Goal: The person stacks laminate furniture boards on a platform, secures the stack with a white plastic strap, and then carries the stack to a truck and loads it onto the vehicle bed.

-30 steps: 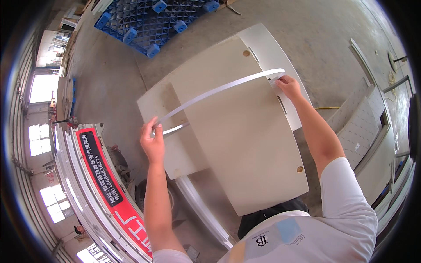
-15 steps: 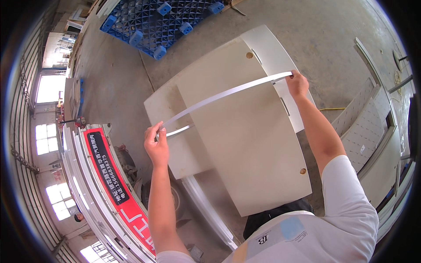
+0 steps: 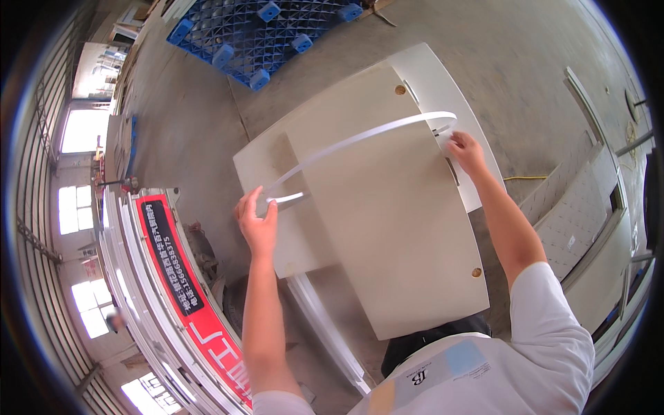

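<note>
Head view: the long, flexible white strip (image 3: 373,131) bows slantwise across from my left hand (image 3: 258,225) — its curled far end just above the fingertips of my right hand (image 3: 468,153). My left thumb and fingers pinch it; my right fingers bunch together — gripping or not, I cannot tell. Beneath lies a broad off-white board (image 3: 391,221); farther off, a blue plastic lattice pallet (image 3: 238,52).

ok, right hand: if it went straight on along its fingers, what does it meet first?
Probably the looped end of the white strip, just past the right hand's fingertips, above the pale panel. Depth is unclear from this one view, so it might pass under or over the loop.
</note>
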`<state>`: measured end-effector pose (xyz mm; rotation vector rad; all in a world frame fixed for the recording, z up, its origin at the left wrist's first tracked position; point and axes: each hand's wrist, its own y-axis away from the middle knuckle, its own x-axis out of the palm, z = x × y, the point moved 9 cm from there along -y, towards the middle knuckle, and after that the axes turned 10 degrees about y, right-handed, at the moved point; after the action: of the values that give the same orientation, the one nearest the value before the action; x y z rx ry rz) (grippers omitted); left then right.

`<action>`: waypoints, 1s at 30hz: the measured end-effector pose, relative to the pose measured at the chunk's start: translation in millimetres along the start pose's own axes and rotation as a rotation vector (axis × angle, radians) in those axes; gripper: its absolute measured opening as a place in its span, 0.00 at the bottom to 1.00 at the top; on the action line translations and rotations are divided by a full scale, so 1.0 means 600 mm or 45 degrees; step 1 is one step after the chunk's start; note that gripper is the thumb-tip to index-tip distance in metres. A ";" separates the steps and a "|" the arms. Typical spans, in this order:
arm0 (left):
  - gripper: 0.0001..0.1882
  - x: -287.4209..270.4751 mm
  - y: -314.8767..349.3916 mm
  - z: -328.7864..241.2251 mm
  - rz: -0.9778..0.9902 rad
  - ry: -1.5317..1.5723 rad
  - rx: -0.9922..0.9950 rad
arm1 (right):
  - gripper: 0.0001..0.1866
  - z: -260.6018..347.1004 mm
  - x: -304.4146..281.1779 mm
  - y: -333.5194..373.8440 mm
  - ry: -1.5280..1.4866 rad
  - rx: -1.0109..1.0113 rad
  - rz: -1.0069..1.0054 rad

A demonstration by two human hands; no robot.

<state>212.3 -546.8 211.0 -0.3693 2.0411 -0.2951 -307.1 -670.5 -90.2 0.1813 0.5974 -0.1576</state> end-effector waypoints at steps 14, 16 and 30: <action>0.28 0.184 0.663 0.041 0.439 0.170 -1.036 | 0.21 -0.160 -0.121 0.554 0.306 0.356 0.538; 0.38 0.208 0.801 0.017 0.957 0.169 -1.474 | 0.28 -0.221 -0.132 0.631 0.498 0.502 0.618; 0.37 0.153 0.922 -0.052 0.911 0.477 -1.383 | 0.30 -0.324 -0.188 0.782 0.126 1.039 0.671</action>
<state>67.8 -68.8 -46.8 -0.1941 2.3848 1.3031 -411.2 -161.9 -125.9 1.1299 0.5375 0.1301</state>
